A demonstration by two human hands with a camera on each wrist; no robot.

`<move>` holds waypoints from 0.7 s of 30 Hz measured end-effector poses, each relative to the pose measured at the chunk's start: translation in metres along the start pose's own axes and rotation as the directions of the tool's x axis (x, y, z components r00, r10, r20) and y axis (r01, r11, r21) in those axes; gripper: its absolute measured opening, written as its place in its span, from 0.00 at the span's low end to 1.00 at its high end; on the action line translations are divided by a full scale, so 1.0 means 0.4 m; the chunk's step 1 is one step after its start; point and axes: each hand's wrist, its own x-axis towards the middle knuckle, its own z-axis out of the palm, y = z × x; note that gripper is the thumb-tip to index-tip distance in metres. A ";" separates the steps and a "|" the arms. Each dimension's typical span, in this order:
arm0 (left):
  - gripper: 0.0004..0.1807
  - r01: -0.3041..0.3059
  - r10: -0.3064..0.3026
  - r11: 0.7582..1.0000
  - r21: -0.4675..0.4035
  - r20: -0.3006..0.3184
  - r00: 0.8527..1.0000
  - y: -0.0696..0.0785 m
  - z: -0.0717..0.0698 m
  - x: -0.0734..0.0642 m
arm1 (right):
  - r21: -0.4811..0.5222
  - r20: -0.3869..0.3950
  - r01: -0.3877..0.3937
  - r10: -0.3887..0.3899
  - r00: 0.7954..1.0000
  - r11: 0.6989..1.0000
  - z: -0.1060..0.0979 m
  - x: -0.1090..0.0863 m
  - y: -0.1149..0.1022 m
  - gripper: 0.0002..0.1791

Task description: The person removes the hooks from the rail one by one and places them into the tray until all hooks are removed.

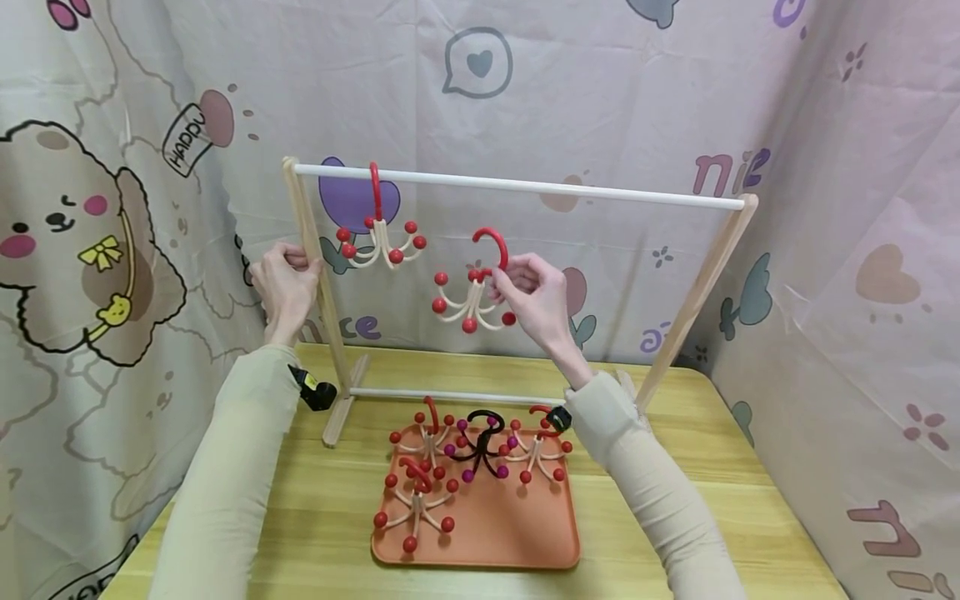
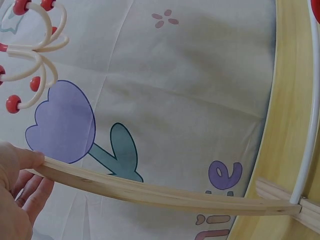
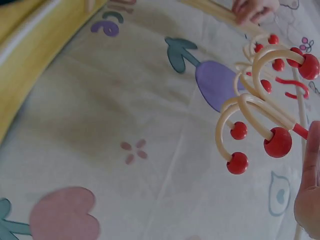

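Note:
My right hand (image 1: 536,302) pinches a cream multi-arm hook hanger (image 1: 474,298) with red ball tips by the base of its red hook. It hangs in the air below the white rail (image 1: 540,187), its hook apart from the rail. My left hand (image 1: 287,283) grips the left wooden post (image 1: 324,292) of the rack, thumb on one side and fingers on the other, as the left wrist view shows. Another hanger (image 1: 380,242) of the same kind hangs from the rail near its left end. In the right wrist view the held hanger (image 3: 257,107) is close up, the right fingers partly cut off.
An orange tray (image 1: 517,533) on the wooden table (image 1: 300,508) bears several red-tipped hangers (image 1: 417,508) and a black hanger (image 1: 482,446) with purple balls. The rack's right post (image 1: 693,304) and low white crossbar (image 1: 457,396) stand behind the tray. A printed curtain (image 1: 600,100) surrounds the table.

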 end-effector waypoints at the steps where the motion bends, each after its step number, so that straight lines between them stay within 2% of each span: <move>1: 0.15 -0.002 0.002 1.000 0.002 -0.003 1.000 0.000 0.001 0.000 | 0.006 0.008 -0.003 0.002 1.000 1.000 -0.001 -0.016 0.004 0.08; 9: 0.14 -0.011 0.010 1.000 -0.008 -0.009 1.000 0.003 0.002 -0.003 | 0.084 0.037 -0.061 0.058 0.998 0.995 -0.008 -0.131 0.032 0.08; 21: 0.14 -0.022 0.021 1.000 -0.020 -0.029 0.999 -0.001 0.004 0.000 | 0.125 0.158 -0.126 0.105 0.982 0.984 -0.024 -0.271 0.057 0.07</move>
